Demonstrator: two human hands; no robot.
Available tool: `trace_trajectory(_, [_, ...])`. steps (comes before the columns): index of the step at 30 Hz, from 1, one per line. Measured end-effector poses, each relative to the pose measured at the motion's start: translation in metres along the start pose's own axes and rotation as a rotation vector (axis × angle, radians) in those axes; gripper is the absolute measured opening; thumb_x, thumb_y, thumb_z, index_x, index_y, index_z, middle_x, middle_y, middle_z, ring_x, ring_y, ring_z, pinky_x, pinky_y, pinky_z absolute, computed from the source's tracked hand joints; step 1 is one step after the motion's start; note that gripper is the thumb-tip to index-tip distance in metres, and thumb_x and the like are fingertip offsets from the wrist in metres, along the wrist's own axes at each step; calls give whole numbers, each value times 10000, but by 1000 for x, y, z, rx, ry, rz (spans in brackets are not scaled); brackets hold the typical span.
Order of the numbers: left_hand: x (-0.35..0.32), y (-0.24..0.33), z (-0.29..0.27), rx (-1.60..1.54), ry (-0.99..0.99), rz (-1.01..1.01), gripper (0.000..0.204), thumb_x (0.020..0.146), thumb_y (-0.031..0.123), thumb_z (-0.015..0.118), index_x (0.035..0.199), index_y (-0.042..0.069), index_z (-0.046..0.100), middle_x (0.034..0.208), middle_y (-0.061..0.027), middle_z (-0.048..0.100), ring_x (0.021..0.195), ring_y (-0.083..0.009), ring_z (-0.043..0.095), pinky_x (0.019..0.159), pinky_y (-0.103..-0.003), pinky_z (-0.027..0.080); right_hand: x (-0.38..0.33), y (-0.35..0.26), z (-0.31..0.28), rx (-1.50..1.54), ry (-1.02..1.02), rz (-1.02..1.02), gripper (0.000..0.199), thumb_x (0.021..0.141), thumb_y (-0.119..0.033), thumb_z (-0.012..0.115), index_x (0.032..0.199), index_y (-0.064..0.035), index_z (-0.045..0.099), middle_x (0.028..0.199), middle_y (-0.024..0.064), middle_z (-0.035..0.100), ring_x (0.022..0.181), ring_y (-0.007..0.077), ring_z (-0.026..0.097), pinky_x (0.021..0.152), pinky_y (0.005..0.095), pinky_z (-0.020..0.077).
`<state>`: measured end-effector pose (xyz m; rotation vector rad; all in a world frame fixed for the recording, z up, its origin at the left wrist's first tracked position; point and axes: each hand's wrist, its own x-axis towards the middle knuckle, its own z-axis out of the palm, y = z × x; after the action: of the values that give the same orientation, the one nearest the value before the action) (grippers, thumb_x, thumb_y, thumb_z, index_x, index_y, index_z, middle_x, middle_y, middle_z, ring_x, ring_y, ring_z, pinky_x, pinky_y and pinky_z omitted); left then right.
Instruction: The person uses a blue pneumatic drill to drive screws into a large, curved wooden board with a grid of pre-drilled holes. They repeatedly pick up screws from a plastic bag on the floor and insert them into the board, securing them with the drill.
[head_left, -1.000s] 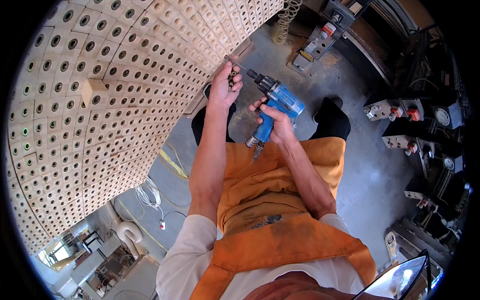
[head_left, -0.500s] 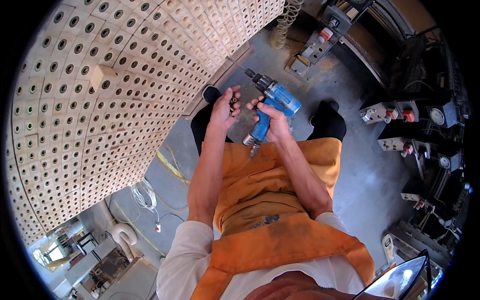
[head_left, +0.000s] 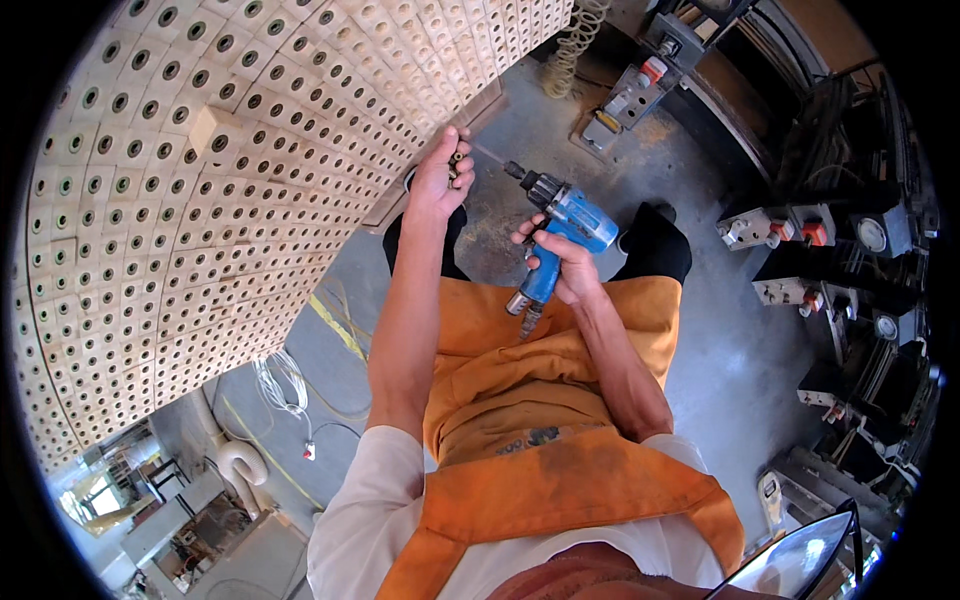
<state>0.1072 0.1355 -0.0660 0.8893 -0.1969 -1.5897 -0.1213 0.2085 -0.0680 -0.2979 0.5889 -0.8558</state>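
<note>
My right hand (head_left: 572, 270) grips the handle of a blue pistol-shaped power driver (head_left: 583, 222). Its thin bit points up and left, toward my left hand. My left hand (head_left: 430, 188) is partly curled around several small brass-coloured threaded inserts (head_left: 455, 168), near the lower right edge of a big wall of pale wooden blocks (head_left: 330, 150). Rows of round holes cover the blocks. Dark metal rings sit in most of them, while holes toward the upper right look bare. One small wooden block (head_left: 207, 130) sticks out from the face.
A coiled hose (head_left: 572, 50) hangs at the far end. Machinery with red-switched boxes (head_left: 797, 232) lines the right side. White cable (head_left: 283, 385) and a yellow strip (head_left: 338, 325) lie on the grey floor at left, near a ribbed duct (head_left: 240, 462). Sawdust (head_left: 655, 130) dusts the floor.
My left hand has moved up toward the block wall with the inserts. The driver in my right hand has shifted slightly right and down, away from the wall.
</note>
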Motion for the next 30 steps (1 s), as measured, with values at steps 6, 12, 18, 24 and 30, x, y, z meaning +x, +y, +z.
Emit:
trace_trajectory(6, [1,11,13,239,38,28,252,915,322,618,973,81,572,741,20,495,542,-61,427,395,-174,302,1,1,-1,16,-34,-16,236,852,-55,624,1081,-61,567,1028,95,623,1001,236,627,603,262,518])
trace_trajectory(12, [3,9,10,280,45,48,308,895,314,654,970,21,596,790,-19,482,563,-79,440,415,-176,309,2,2,-5,63,-27,17,252,834,-47,631,1077,-54,564,999,97,625,981,239,632,593,273,501])
trace_trajectory(18, [1,13,4,502,33,18,292,910,289,635,973,5,611,794,-12,486,564,-66,445,414,-172,308,-2,6,-8,57,4,37,245,842,-55,627,1077,-54,559,1001,98,621,991,244,629,593,264,505])
trace_trajectory(24, [8,4,0,226,17,41,274,955,262,560,1082,23,603,785,4,505,582,-74,449,419,-175,319,11,16,1,119,-5,14,230,870,-57,610,1093,-57,558,1037,94,622,1036,239,608,612,266,522])
trace_trajectory(30, [12,5,-6,-45,-87,51,321,961,284,538,1191,61,548,799,4,515,599,-95,462,436,-195,343,29,24,19,207,-11,29,199,874,-50,600,1068,-58,555,1030,89,612,1039,247,603,619,270,529])
